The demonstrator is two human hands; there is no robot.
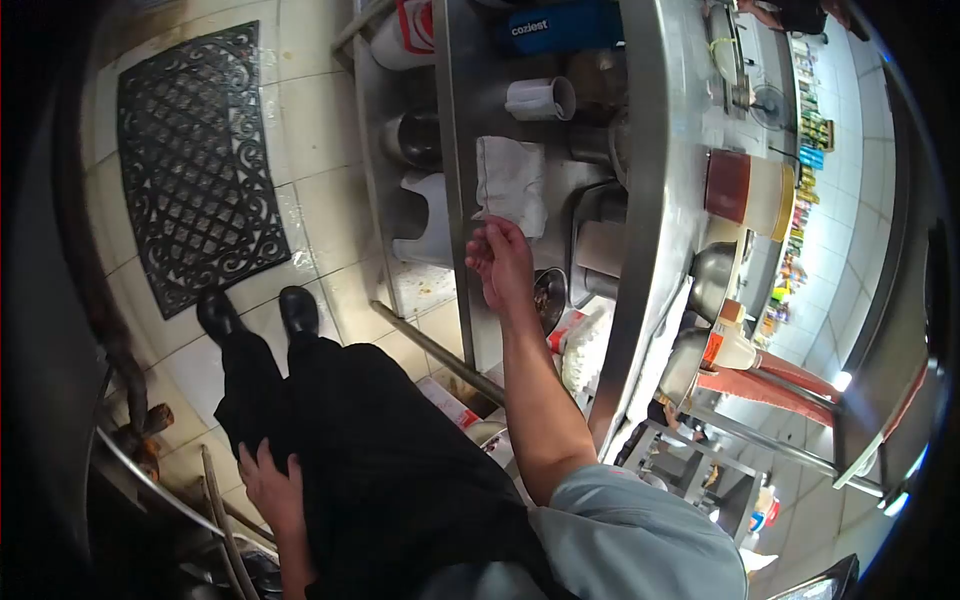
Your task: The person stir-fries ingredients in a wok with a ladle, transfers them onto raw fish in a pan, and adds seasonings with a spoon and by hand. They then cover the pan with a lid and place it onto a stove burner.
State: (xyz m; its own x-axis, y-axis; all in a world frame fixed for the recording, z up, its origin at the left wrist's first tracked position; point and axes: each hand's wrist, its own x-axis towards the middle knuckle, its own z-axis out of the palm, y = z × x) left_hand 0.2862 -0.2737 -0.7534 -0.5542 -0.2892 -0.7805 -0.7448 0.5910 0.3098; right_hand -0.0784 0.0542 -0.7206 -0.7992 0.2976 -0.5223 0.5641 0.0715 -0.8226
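My right hand [500,262] reaches to a steel under-counter shelf, fingers curled, with thumb and forefinger pinching the corner of a folded white cloth [512,180]. The cloth lies on the shelf. Beside that hand sit a dark round pan [549,300] with something in it and a rectangular metal container [598,245]. Further along the shelf lies a white cup [540,99]. My left hand [270,487] hangs at my side by my black apron [390,450], fingers spread, holding nothing.
A black patterned mat [200,165] lies on the tiled floor. The steel counter edge [640,200] runs beside my right arm, with a red-and-tan container [748,193] and metal bowls [712,280] on top. A metal rail [440,350] crosses low near my legs.
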